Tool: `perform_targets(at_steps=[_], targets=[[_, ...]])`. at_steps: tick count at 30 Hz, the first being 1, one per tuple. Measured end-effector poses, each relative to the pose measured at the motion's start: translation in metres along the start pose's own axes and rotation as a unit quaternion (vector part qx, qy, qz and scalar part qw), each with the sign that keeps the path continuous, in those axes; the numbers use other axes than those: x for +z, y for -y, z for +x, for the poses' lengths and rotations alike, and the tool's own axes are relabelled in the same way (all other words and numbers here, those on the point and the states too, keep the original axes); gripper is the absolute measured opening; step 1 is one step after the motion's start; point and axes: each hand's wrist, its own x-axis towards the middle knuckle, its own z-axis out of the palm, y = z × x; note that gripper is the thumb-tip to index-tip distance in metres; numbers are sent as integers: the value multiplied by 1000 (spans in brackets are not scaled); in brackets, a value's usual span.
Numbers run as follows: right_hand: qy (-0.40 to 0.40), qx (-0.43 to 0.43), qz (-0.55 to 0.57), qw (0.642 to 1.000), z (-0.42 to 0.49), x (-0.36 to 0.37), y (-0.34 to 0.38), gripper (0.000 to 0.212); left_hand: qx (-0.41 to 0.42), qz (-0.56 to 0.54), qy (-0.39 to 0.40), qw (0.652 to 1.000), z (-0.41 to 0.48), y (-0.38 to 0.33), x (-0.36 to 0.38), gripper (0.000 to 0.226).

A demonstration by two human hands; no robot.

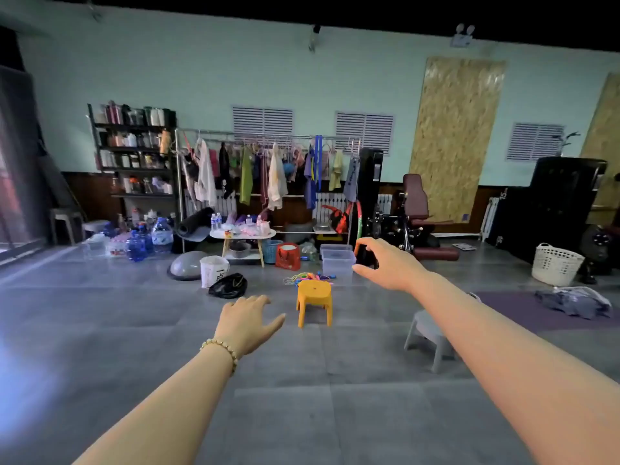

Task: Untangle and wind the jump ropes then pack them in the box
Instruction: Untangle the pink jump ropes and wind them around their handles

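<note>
A tangled pile of colourful jump ropes point(307, 276) lies on the grey floor far ahead, just behind a small yellow stool point(314, 302). Two clear plastic boxes point(337, 263) sit right of the pile, one behind the other. My left hand point(248, 318) is stretched forward, palm down, fingers apart and holding nothing, well short of the ropes. My right hand point(385, 263) reaches out at arm's length, its fingers and thumb curled around a small dark object point(366, 256) that I cannot identify. Neither hand touches the ropes or the boxes.
A grey stool point(427, 333) stands under my right forearm. A black bag point(228, 285), a white bucket point(214, 270) and a red bag point(288, 256) lie near the ropes. A white laundry basket point(555, 265) and clothes on a purple mat point(575, 302) are at right.
</note>
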Motion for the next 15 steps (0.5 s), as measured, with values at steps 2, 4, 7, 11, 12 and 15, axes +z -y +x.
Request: perform_targets(at_steps=[2,4,7,11,12,15], targets=[[2,3,2,1000,45,9,-15,62,-8,1,3,1000,47,7,13,57],[1,5,-3,1000,93,23,-33,62,-11,2,2,1000,99,15,26,58],[-13,4,-2,1000,168,54,-62,63,-1,3,13,1000,183,24,56,59],[-27,12,11,999,281,97,-98,63,16,-3,9,1000,306,48,92,58],[-25,20,18,999,309,106,-107,63,22,-1,16,1000,336,55,100,58],[-43,39,35,998,394,129,-135,63,28,15,30,999,429,78,119,57]])
